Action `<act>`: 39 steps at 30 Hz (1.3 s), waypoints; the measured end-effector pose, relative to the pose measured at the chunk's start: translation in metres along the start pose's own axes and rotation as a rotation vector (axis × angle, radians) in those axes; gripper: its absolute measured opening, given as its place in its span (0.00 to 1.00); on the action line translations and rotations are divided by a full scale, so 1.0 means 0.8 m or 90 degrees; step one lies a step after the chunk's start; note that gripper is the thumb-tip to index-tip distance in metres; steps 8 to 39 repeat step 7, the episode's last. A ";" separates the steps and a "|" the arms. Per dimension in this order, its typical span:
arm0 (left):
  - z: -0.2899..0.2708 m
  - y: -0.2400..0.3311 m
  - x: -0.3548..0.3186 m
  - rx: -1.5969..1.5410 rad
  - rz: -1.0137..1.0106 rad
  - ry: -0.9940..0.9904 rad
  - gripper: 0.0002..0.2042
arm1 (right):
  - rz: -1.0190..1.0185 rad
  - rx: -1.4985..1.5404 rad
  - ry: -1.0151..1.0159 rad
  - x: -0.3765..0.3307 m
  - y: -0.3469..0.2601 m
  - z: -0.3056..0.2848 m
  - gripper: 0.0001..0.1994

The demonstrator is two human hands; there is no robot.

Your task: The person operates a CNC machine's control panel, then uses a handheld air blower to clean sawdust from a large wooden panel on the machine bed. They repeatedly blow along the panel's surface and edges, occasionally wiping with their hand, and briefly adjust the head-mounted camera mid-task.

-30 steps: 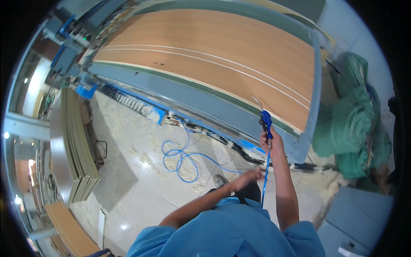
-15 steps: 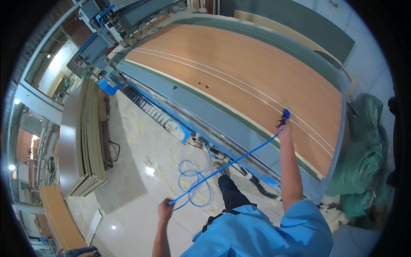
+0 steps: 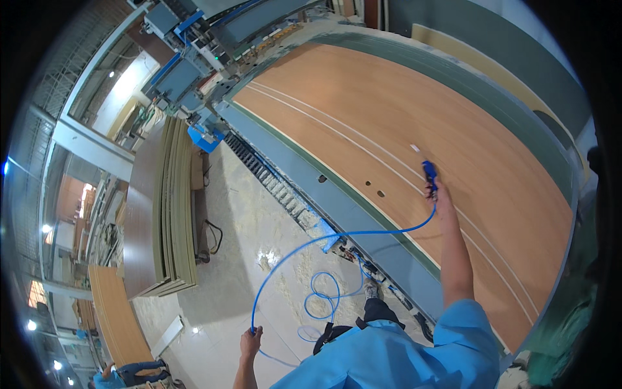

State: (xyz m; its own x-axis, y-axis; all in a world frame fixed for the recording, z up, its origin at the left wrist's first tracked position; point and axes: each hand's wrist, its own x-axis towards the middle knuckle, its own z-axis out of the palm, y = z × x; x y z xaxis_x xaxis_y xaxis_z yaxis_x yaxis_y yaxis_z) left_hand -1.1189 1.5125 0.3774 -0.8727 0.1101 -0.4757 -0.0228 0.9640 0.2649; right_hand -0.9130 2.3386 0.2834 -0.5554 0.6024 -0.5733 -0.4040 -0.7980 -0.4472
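My right hand (image 3: 440, 196) reaches over a wood-faced panel (image 3: 363, 117), closed around a blue air blow gun (image 3: 429, 171) that points away from me. Just beyond the gun's front lies a small pale patch (image 3: 415, 148); whether it belongs to the nozzle I cannot tell. From the gun's lower end a blue air hose (image 3: 337, 235) runs left in a wide slack arc. Low at the left, my left hand (image 3: 251, 342) pinches that hose. Two pale grooves run lengthwise along the panel, and a few small dark holes show near its close edge.
The panel lies on a machine bed (image 3: 298, 155), with a cutting head (image 3: 207, 52) at the far left. Stacked boards (image 3: 168, 214) stand on the left. Loose hose coils (image 3: 322, 295) and sawdust cover the floor. Green sacks (image 3: 557, 343) sit at right; another person (image 3: 129, 374) is lower left.
The view has shifted, so the panel sits further right. The hose has gone from nearly straight to a slack arc. The blow gun now points further over the panel.
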 end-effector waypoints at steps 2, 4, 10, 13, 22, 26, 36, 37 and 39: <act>0.001 0.023 0.020 -0.068 -0.011 -0.004 0.23 | 0.091 -0.135 -0.080 0.012 0.035 0.052 0.20; 0.001 0.028 0.033 -0.127 -0.013 -0.001 0.23 | 0.179 -0.249 -0.125 0.013 0.067 0.091 0.20; 0.006 0.016 0.049 -0.224 -0.061 -0.026 0.22 | 0.298 -0.381 -0.158 0.017 0.090 0.136 0.17; 0.006 0.016 0.049 -0.224 -0.061 -0.026 0.22 | 0.298 -0.381 -0.158 0.017 0.090 0.136 0.17; 0.006 0.016 0.049 -0.224 -0.061 -0.026 0.22 | 0.298 -0.381 -0.158 0.017 0.090 0.136 0.17; 0.006 0.016 0.049 -0.224 -0.061 -0.026 0.22 | 0.298 -0.381 -0.158 0.017 0.090 0.136 0.17; 0.006 0.016 0.049 -0.224 -0.061 -0.026 0.22 | 0.298 -0.381 -0.158 0.017 0.090 0.136 0.17; 0.006 0.016 0.049 -0.224 -0.061 -0.026 0.22 | 0.298 -0.381 -0.158 0.017 0.090 0.136 0.17; 0.006 0.016 0.049 -0.224 -0.061 -0.026 0.22 | 0.298 -0.381 -0.158 0.017 0.090 0.136 0.17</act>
